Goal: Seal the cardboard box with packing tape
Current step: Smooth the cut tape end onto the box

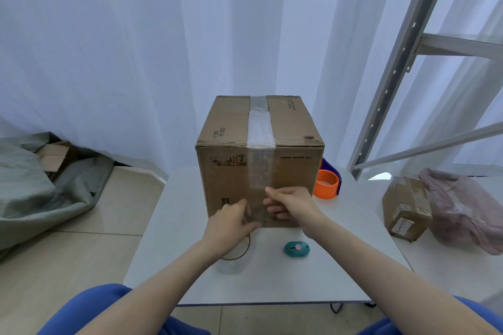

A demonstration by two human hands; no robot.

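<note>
A brown cardboard box [231,122] stands on the white table [340,266], its top flaps closed. A strip of clear packing tape [260,128] runs along the top seam and down the front face. My left hand [231,223] is at the foot of the box front, closed around a clear tape roll [237,254] whose brown core ring shows below the hand. The tape leads from the roll up the front face. My right hand [291,204] lies with its fingers against the front face, on the tape's lower end.
A small teal cutter [296,249] lies on the table in front of the box. An orange tape dispenser [326,183] stands right of the box. A small taped parcel [407,208] and a pink plastic bag [468,212] sit at far right under metal shelving [394,71]. Grey sacks [40,185] lie on the floor left.
</note>
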